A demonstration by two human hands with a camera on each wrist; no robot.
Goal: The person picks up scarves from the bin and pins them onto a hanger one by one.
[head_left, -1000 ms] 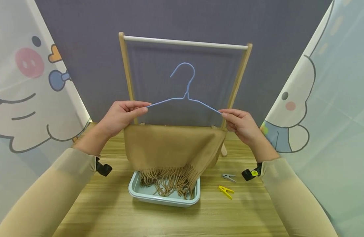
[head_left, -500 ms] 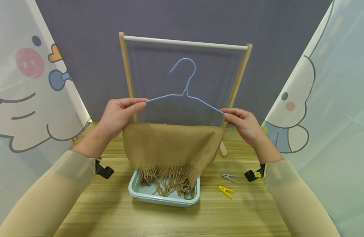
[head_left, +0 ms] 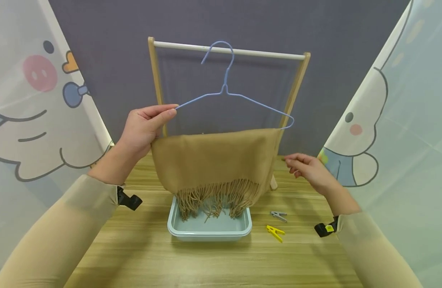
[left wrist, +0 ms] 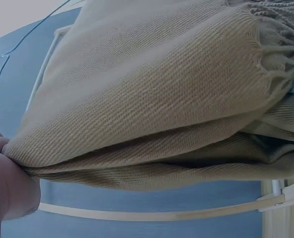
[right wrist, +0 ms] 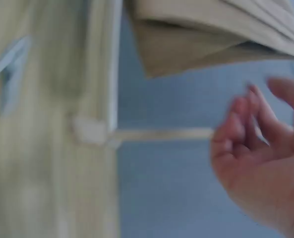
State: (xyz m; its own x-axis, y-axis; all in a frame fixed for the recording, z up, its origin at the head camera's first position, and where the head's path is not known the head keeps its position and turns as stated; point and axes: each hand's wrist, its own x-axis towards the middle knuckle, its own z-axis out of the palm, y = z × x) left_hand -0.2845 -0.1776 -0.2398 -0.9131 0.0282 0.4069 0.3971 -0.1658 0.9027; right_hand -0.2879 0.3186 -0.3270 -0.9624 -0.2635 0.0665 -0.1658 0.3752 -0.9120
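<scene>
My left hand (head_left: pixel 143 126) pinches the left shoulder of a blue wire hanger (head_left: pixel 251 100) between thumb and fingers. Draped over the hanger's lower bar is a brown fringed scarf (head_left: pixel 214 160), its folds filling the left wrist view (left wrist: pixel 137 89). The hanger's hook overlaps the rack's white rail (head_left: pixel 267 53); whether it touches is unclear. Lower right of the hanger's right end, my right hand (head_left: pixel 311 170) is apart from it, fingers loosely bent around nothing, as the blurred right wrist view also shows.
A pale blue basin (head_left: pixel 210 233) stands under the fringe on the wooden table (head_left: pixel 192 264). To its right lie a grey clip (head_left: pixel 279 216) and a yellow clip (head_left: pixel 275 232). The rack's wooden posts (head_left: pixel 295 88) rise behind the scarf.
The hanger and scarf have risen toward the rail, lifting the fringe higher over the basin. My right hand has let go of the hanger and moved down and right.
</scene>
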